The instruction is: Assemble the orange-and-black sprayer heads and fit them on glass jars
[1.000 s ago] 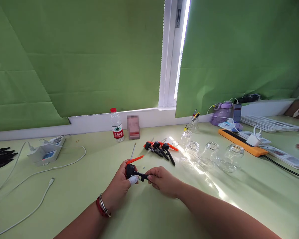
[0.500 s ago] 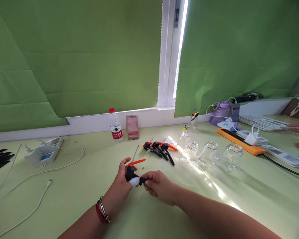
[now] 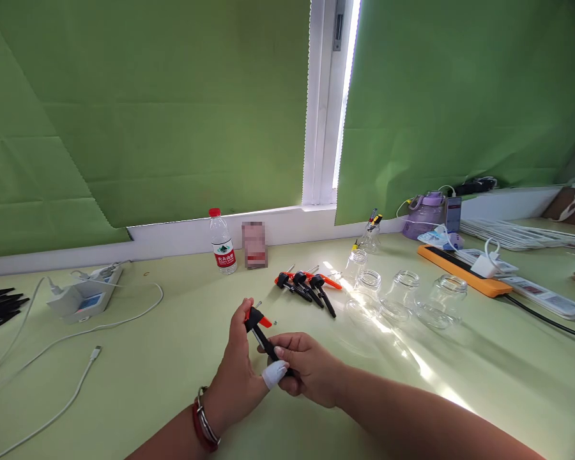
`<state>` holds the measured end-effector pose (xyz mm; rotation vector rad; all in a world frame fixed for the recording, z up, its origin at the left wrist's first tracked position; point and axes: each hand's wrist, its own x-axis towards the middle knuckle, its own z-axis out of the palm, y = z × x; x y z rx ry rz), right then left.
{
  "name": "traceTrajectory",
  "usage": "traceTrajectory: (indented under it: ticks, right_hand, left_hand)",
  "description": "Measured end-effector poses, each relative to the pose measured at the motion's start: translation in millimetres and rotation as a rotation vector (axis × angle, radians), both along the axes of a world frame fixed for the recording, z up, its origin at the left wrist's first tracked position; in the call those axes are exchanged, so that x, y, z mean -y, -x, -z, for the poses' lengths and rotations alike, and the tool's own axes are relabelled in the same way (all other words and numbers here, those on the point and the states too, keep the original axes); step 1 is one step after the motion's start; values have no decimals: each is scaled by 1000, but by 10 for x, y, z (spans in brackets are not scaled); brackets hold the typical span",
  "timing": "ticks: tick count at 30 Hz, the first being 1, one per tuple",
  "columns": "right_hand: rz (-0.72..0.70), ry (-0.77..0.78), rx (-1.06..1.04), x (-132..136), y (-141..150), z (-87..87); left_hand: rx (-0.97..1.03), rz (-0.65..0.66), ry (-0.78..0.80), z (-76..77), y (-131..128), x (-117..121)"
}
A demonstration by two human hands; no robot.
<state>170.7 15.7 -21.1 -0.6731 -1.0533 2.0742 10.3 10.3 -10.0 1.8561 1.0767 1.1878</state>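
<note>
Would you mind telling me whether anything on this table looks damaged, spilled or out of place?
Nothing looks spilled or broken. The left hand has a white wrap on its thumb, and holds a black-and-orange tool together with the right hand. The glass jars stand upright.

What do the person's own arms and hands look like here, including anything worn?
Both forearms are bare, no sleeves. The left hand has a white wrap on its thumb tip and a red band with metal bangles at the wrist. The right hand wears nothing.

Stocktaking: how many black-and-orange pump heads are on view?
4: one held in both hands, three lying together mid-table at and. Overlap could hide more.
</note>
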Motion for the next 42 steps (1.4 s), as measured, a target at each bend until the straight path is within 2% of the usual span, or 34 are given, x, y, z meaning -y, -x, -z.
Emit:
traceTrajectory:
  ticks: [4, 10, 15, 23, 28, 31, 34, 39, 42]
  right_hand:
    - [-11, -12, -24, -19, -18, 35]
    - [-29, -81, -48, -56, -59, 31]
    - [-35, -84, -32, -52, -66, 7]
    - [-20, -95, -24, -37, -50, 17]
    - [-19, -80, -56, -33, -54, 25]
    - [-20, -66, -85, -24, -67, 2]
    - [-30, -43, -103, -19, -77, -16]
    - [-56, -18, -123, -19, -73, -5]
    - [-60, -14, -114, -12, -64, -5]
  left_hand:
    - [-142, 17, -155, 17, 39, -18]
    - [-275, 27, -300, -1, 113, -96]
    - [-347, -25, -402, -6, 130, -136]
    - [-376, -46, -463, 33, 133, -151]
    - [-346, -71, -439, -12, 107, -102]
    - [-238, -86, -383, -39, 89, -74]
    - [-160, -87, -405, -61, 81, -64]
    - [-209, -143, -442, -110, 65, -35]
    - [-206, -114, -435, -122, 43, -1]
